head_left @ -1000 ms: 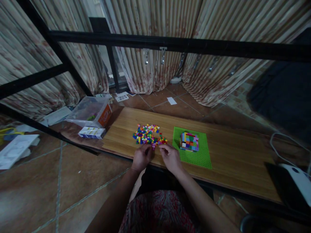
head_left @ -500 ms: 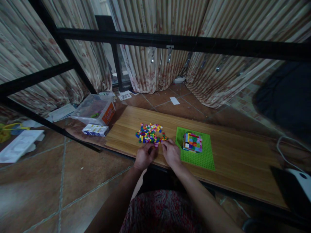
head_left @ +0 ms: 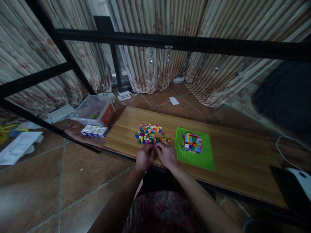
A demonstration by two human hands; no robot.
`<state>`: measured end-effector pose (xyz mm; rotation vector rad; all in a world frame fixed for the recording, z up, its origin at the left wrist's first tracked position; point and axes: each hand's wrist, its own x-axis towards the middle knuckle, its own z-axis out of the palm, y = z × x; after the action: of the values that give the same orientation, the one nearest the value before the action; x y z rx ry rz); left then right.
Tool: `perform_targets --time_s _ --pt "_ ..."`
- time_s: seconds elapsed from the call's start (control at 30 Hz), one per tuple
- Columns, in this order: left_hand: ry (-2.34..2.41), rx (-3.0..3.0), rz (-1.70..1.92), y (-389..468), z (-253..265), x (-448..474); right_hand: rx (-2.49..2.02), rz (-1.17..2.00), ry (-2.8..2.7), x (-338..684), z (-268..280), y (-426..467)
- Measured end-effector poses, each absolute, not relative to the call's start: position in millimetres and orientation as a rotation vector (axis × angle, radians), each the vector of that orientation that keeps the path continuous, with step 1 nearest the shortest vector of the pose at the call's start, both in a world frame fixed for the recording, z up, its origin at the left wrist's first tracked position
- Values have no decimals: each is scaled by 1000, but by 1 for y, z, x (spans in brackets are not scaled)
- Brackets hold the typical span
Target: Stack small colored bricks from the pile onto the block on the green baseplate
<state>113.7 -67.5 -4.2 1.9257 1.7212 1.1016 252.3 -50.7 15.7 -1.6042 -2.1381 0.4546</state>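
My left hand [head_left: 145, 156] and my right hand [head_left: 167, 154] meet at the near edge of a wooden board, fingertips pinched together. Between them shows a small pinkish-purple toy brick [head_left: 155, 146], partly covered by the fingers. Just beyond my hands lies a loose pile of small coloured bricks [head_left: 148, 133]. To the right of my right hand, a green studded baseplate [head_left: 206, 158] rests on the board. On it stands a block-shaped build of multicoloured bricks [head_left: 192, 143], apart from both hands.
The wooden board [head_left: 238, 161] stretches left to right before me. At its left stand a clear plastic bin [head_left: 89, 111] and a small box [head_left: 94, 131]. A black metal bar [head_left: 136, 37] crosses ahead, with curtains behind it. A white device with a cable [head_left: 300, 181] sits far right.
My right hand has moved left, away from the baseplate, so its fingertips now meet those of my left hand at the pinkish-purple brick. The build has not moved.
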Motion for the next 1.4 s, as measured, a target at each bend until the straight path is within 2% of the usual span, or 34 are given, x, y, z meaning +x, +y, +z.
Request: perform_targets --time_s 0.37,0.63,0.77,1.07,1.4 --pt "1714 1949 1074 -68 -3 112 -1539 373 -2145 252 13 -58" --pt "1688 1955 1082 -69 2 112 -1461 794 -1599 277 21 -81" --pt "1671 1962 1111 -68 1 111 -1450 851 -1314 304 30 -91" --pt "1690 1989 1097 -66 0 110 -1582 549 -1108 391 37 -78" --pt "1685 2022 1120 -65 -2 109 -1801 252 -1221 411 32 -42"
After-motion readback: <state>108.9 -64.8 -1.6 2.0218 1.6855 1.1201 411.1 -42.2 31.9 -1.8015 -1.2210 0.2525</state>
